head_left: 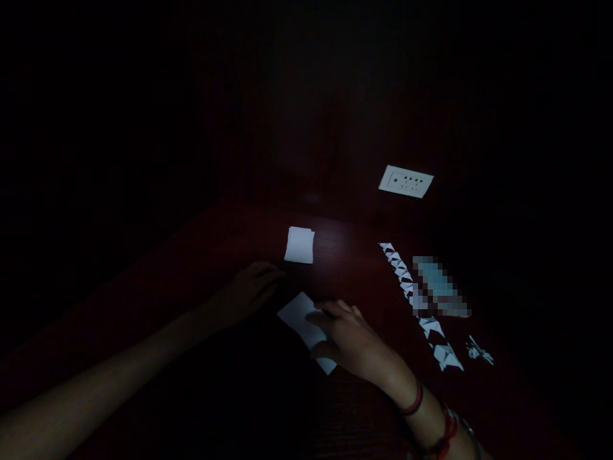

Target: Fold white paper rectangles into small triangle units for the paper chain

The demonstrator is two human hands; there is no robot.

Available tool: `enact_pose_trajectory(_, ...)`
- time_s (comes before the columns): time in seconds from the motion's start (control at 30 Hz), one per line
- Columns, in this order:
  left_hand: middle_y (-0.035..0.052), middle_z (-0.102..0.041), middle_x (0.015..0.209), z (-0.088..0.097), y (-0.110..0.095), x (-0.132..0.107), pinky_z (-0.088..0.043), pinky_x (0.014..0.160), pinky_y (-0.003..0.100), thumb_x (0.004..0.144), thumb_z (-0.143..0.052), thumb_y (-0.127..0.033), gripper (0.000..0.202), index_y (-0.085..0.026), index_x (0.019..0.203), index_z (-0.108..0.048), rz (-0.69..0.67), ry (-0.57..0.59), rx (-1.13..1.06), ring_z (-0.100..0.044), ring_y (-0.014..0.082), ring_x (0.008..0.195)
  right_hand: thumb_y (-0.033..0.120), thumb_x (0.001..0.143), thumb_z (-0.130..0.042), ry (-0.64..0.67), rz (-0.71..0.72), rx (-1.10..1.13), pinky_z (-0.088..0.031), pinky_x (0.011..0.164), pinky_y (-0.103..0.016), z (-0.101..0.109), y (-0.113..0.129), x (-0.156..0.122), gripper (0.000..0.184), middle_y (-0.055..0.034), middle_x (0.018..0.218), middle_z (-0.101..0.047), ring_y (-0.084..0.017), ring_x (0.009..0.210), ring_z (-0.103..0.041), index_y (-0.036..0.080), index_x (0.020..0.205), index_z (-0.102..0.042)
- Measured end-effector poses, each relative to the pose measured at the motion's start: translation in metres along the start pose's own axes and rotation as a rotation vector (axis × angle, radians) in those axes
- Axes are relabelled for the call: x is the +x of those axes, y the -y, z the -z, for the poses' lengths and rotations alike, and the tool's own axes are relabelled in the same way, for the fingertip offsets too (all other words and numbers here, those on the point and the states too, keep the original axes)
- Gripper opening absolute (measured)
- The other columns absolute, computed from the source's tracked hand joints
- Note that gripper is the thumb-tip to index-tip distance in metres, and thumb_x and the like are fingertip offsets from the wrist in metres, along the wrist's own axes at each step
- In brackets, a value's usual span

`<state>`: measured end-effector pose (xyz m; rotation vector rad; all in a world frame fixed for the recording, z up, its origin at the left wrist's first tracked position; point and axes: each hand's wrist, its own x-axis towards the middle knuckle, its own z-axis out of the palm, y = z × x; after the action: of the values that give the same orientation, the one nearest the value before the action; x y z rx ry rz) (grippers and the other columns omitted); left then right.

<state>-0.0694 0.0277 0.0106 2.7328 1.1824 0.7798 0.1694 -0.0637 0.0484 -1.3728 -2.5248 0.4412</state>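
In the head view, a small white sheet of paper point(297, 314) lies at a slant near the dark red table's front. My right hand point(347, 338) covers its right part, thumb and bent fingers on the paper. Whether the sheet is lifted at all, I cannot tell. Left of the sheet, my left hand point(256, 289) rests in shadow with its fingers loosely extended and thumb apart, holding nothing. Beyond both hands sits a stack of square white papers point(300, 245). To the right, several folded white paper pieces point(401, 271) form a slanting row.
A blurred-out flat object point(440, 284) lies right of the folded row. Small white paper scraps point(479, 351) are scattered close to the row's near end. A white socket plate point(406, 181) is on the wall behind the table point(345, 281). Darkness hides most surroundings.
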Motion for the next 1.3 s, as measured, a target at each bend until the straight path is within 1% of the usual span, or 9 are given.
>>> enact_pose_trajectory(0.1, 0.0041, -0.044, 0.123, -0.004, -0.014, -0.004, -0.035, 0.097, 0.036, 0.088, -0.04, -0.026, 0.031, -0.024, 0.118, -0.048, -0.114, 0.083, -0.045, -0.04, 0.0196, 0.114, 0.023, 0.075, -0.06, -0.042, -0.004, 0.015, -0.036, 0.086, -0.041, -0.002, -0.001, 0.006, 0.046, -0.0035, 0.114, -0.056, -0.023, 0.103, -0.047, 0.03, 0.119, -0.048)
enact_pose_trajectory(0.2, 0.0033, -0.042, 0.126, -0.001, -0.022, -0.006, -0.032, 0.099, 0.038, 0.09, -0.038, -0.026, 0.032, -0.026, 0.121, -0.046, -0.143, 0.069, -0.091, -0.038, 0.0195, 0.117, 0.013, 0.076, -0.055, -0.107, -0.041, 0.084, -0.036, 0.086, -0.037, -0.001, -0.005, 0.01, 0.049, -0.0047, 0.109, -0.059, -0.021, 0.1, -0.05, 0.026, 0.123, -0.045)
enact_pose_trajectory(0.37, 0.0021, -0.042, 0.127, 0.01, -0.029, -0.002, -0.03, 0.1, 0.039, 0.089, -0.04, -0.03, 0.032, -0.026, 0.121, -0.043, -0.001, 0.025, -0.229, -0.037, 0.0195, 0.117, 0.019, 0.079, -0.049, -0.239, -0.189, 0.492, -0.043, 0.077, -0.031, 0.004, -0.01, 0.012, 0.041, -0.0059, 0.101, -0.061, -0.017, 0.086, -0.056, 0.02, 0.119, -0.045)
enact_pose_trajectory(0.53, 0.0008, -0.056, 0.103, 0.008, -0.041, 0.006, -0.045, 0.081, 0.031, 0.083, -0.049, -0.03, 0.021, -0.023, 0.102, -0.049, 0.245, -0.014, -0.547, -0.055, 0.016, 0.092, 0.024, 0.081, -0.045, -0.157, -0.183, 0.988, -0.043, 0.061, -0.023, 0.002, -0.006, 0.017, 0.023, -0.0013, 0.084, -0.061, -0.011, 0.068, -0.055, 0.018, 0.103, -0.049)
enact_pose_trajectory(0.73, -0.0016, -0.059, 0.085, 0.01, -0.047, 0.007, -0.046, 0.07, 0.026, 0.081, -0.049, -0.028, 0.011, -0.02, 0.087, -0.052, 0.284, -0.011, -0.562, -0.057, 0.0137, 0.078, 0.018, 0.074, -0.053, -0.283, -0.12, 0.686, -0.042, 0.081, -0.03, 0.005, -0.006, 0.018, 0.031, -0.0044, 0.099, -0.059, -0.016, 0.091, -0.053, 0.018, 0.105, -0.054)
enact_pose_trajectory(0.87, -0.0022, -0.06, 0.086, 0.017, -0.056, 0.009, -0.046, 0.07, 0.026, 0.086, -0.042, -0.028, 0.015, -0.021, 0.089, -0.055, 0.213, 0.035, -0.489, -0.058, 0.0132, 0.078, 0.022, 0.072, -0.058, -0.456, -0.102, 0.515, -0.043, 0.077, -0.028, 0.014, -0.007, 0.019, 0.031, -0.0054, 0.098, -0.058, -0.015, 0.087, -0.053, 0.017, 0.103, -0.058)
enact_pose_trajectory(1.03, 0.0003, -0.061, 0.095, 0.011, -0.061, 0.011, -0.047, 0.073, 0.027, 0.086, -0.041, -0.027, 0.019, -0.021, 0.098, -0.056, 0.159, 0.025, -0.365, -0.058, 0.0145, 0.084, 0.018, 0.075, -0.054, -0.345, -0.111, 0.442, -0.042, 0.059, -0.022, 0.015, -0.009, 0.02, 0.016, 0.0007, 0.069, -0.058, -0.011, 0.061, -0.051, 0.017, 0.089, -0.063)
enact_pose_trajectory(1.2, 0.0037, -0.058, 0.103, 0.0, -0.052, 0.008, -0.041, 0.086, 0.035, 0.086, -0.044, -0.023, 0.023, -0.02, 0.105, -0.055, -0.014, -0.076, -0.074, -0.053, 0.0181, 0.096, 0.011, 0.077, -0.048, -0.403, -0.083, 0.205, -0.042, 0.066, -0.024, 0.005, -0.023, 0.024, 0.016, -0.0029, 0.075, -0.059, -0.013, 0.069, -0.054, 0.016, 0.084, -0.062)
enact_pose_trajectory(1.3, 0.0039, -0.057, 0.109, -0.008, -0.043, 0.001, -0.037, 0.089, 0.036, 0.087, -0.044, -0.026, 0.024, -0.022, 0.109, -0.054, -0.187, 0.004, 0.027, -0.05, 0.0191, 0.102, 0.012, 0.08, -0.045, -0.373, -0.068, 0.109, -0.043, 0.07, -0.025, -0.001, -0.032, 0.026, 0.019, -0.005, 0.082, -0.059, -0.014, 0.075, -0.055, 0.015, 0.09, -0.061)
